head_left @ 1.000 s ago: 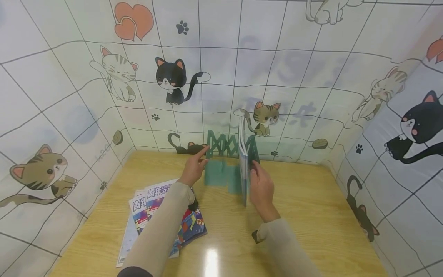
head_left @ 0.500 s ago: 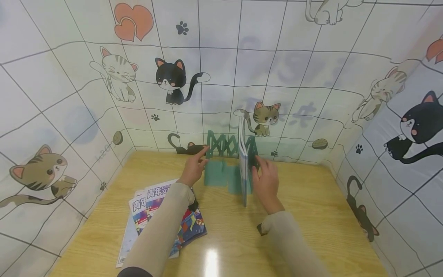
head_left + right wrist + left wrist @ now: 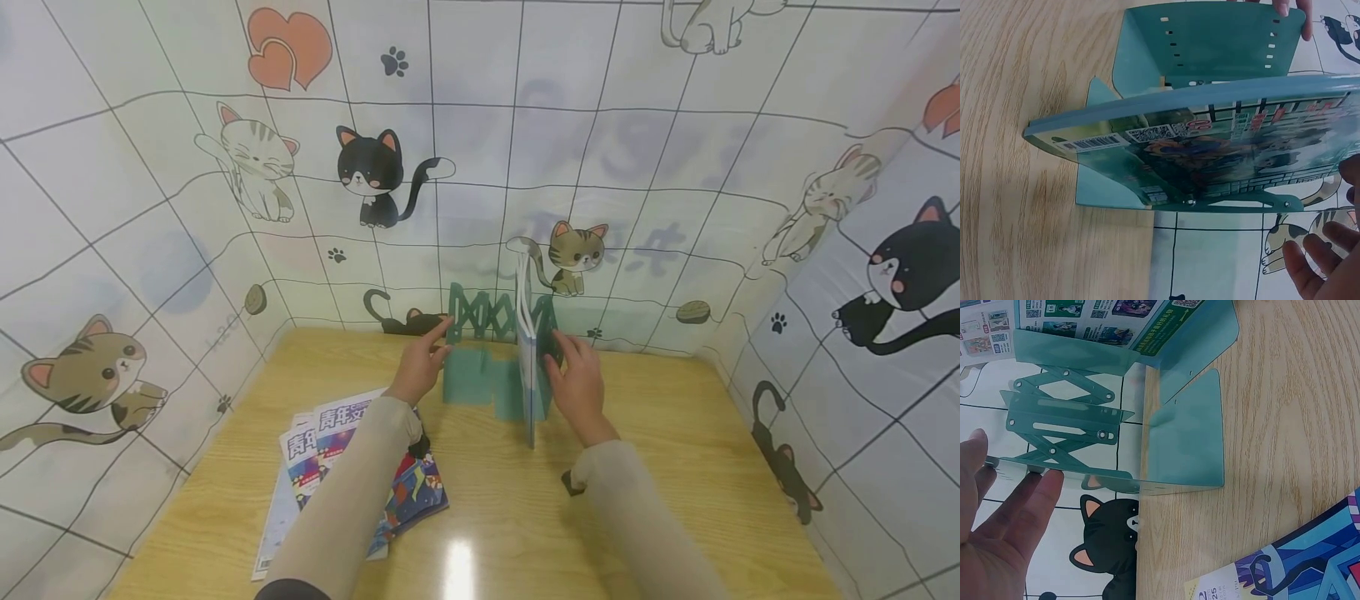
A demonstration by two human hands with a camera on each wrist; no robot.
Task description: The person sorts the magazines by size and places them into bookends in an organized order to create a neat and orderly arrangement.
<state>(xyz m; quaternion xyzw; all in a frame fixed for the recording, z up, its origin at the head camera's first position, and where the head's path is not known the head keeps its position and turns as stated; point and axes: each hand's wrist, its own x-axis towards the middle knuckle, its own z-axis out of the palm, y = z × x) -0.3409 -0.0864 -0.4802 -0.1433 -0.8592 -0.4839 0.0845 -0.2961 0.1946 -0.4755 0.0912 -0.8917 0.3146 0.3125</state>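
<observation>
A teal expandable metal bookend point(image 3: 468, 379) stands against the back wall, its crisscross slats point(image 3: 1063, 440) spread out. My left hand point(image 3: 420, 364) holds the upper edge of its left end plate; fingers point(image 3: 1307, 24) show on both sides of that plate in the right wrist view. Upright in the right part of the bookend stand thin magazines point(image 3: 528, 358), the outer one's back cover with a barcode facing right. Just right of them is my right hand point(image 3: 579, 387), fingers loosely bent near the right end plate and gripping nothing; whether a fingertip touches the plate cannot be told.
Several magazines point(image 3: 416, 493) lie fanned on the wooden table point(image 3: 652, 467) at the left, partly under the left sleeve. A white wall cloth point(image 3: 480, 142) printed with cats and grid lines surrounds the table's back and sides.
My right hand has shifted slightly right and away from the standing magazines, its fingers spreading. The left hand, bookend and magazines have stayed in place.
</observation>
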